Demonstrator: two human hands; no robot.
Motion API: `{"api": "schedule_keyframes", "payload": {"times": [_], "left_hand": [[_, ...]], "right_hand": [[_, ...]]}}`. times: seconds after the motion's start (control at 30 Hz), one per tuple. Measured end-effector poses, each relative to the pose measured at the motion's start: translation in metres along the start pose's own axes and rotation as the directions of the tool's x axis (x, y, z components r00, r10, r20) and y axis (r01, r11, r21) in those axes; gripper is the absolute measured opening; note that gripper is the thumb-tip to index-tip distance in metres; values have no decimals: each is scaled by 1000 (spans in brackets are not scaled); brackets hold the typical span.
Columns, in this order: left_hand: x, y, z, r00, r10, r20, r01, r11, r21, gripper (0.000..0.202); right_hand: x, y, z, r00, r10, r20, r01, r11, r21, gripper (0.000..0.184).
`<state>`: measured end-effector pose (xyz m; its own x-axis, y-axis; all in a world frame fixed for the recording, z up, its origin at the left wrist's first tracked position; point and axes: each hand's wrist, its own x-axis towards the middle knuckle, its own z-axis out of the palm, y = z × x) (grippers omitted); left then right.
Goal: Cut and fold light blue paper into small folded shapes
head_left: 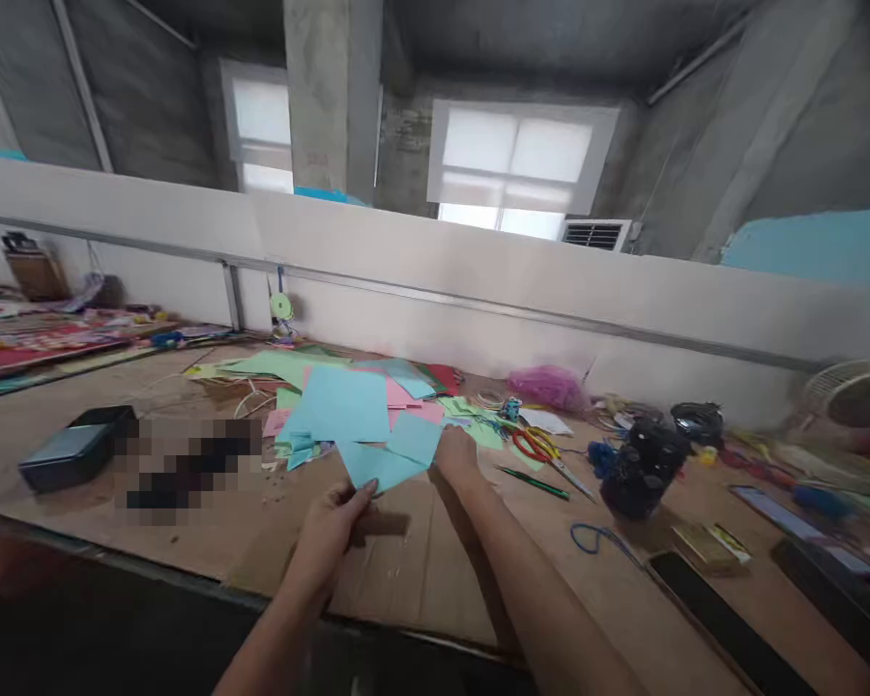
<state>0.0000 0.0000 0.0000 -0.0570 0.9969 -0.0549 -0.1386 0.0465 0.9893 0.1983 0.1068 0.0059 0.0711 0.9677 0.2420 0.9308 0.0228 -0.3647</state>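
Observation:
My left hand (pixel 332 527) pinches the near corner of a light blue paper sheet (pixel 381 466) just above the wooden table (pixel 420 570). My right hand (pixel 455 456) reaches forward and rests on the far right edge of that sheet, its fingers curled down on another blue piece (pixel 415 435). Beyond both hands lies a loose pile of coloured paper (pixel 333 396) in blue, green and pink. Red-handled scissors (pixel 540 447) lie right of my right hand, with a green pencil (pixel 535 482) nearer to me.
A dark box (pixel 76 454) sits at the left. A black bundle (pixel 642 469) stands at the right, with a blue cord loop (pixel 591 536), a phone (pixel 725 623) and a pink tuft (pixel 547 387) around it. A white partition (pixel 435 290) backs the table.

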Motion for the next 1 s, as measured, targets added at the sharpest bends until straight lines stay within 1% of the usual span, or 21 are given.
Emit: {"api": "schedule_keyframes", "payload": {"times": [0.13, 0.2, 0.27, 0.3, 0.37, 0.43, 0.5, 0.53, 0.57, 0.6, 0.63, 0.67, 0.7, 0.8, 0.87, 0.93, 0.97, 1.0], "left_hand": [[-2, -2, 2, 1000, 0, 1, 0, 1000, -15, 38], [-2, -2, 3, 1000, -4, 19, 5, 999, -42, 37], [-3, -1, 2, 999, -18, 46, 21, 997, -71, 36], [-3, 0, 2, 998, -26, 56, 31, 996, -79, 36], [-3, 2, 4, 998, -36, 60, 42, 995, -89, 37], [-2, 5, 9, 998, -26, 54, 31, 995, -94, 38], [-1, 8, 17, 999, -8, 52, 13, 995, -100, 38], [-1, 9, 23, 999, -1, 54, 7, 995, -102, 38], [0, 9, 28, 998, 5, 58, 1, 995, -104, 38], [0, 8, 34, 998, 10, 62, -3, 995, -105, 38], [0, 7, 39, 998, 14, 69, -7, 995, -102, 38], [0, 6, 43, 997, 16, 79, -8, 995, -95, 38], [0, 4, 45, 996, 14, 87, -7, 996, -86, 39], [0, -4, 47, 996, -5, 84, 10, 998, -67, 38], [1, -8, 44, 997, -9, 77, 15, 997, -76, 36], [1, -9, 42, 997, -8, 81, 14, 997, -74, 35], [1, -10, 41, 996, -7, 84, 13, 998, -68, 34], [0, -9, 41, 996, -8, 86, 13, 998, -62, 34]], "right_hand": [[-2, 5, -5, 1000, 18, -11, -17, 999, 44, 21], [-6, 12, -12, 998, 61, -29, -57, 992, 116, 23], [-12, 21, -22, 992, 122, -30, -112, 968, 223, 24], [-17, 26, -28, 989, 148, -17, -137, 948, 287, 25], [-28, 36, -42, 987, 162, 21, -155, 891, 426, 29], [-44, 47, -57, 989, 141, 41, -140, 822, 552, 37], [-64, 57, -70, 993, 113, 44, -114, 751, 650, 42], [-73, 61, -75, 995, 90, 50, -98, 685, 722, 42], [-83, 66, -79, 995, 66, 79, -101, 486, 868, 41], [-92, 69, -81, 993, 23, 119, -121, 305, 945, 40], [-99, 73, -82, 987, -20, 157, -152, 171, 973, 38], [-106, 75, -82, 980, -54, 192, -186, 88, 978, 36], [-112, 77, -81, 974, -65, 218, -215, 52, 975, 36], [-122, 77, -77, 963, -20, 270, -269, 45, 962, 33], [-125, 75, -77, 956, -12, 293, -291, 81, 953, 28], [-128, 71, -80, 935, -26, 353, -345, 157, 925, 16], [-129, 69, -82, 923, -36, 383, -368, 209, 906, 17], [-130, 68, -83, 916, -44, 399, -375, 264, 889, 24]]}}
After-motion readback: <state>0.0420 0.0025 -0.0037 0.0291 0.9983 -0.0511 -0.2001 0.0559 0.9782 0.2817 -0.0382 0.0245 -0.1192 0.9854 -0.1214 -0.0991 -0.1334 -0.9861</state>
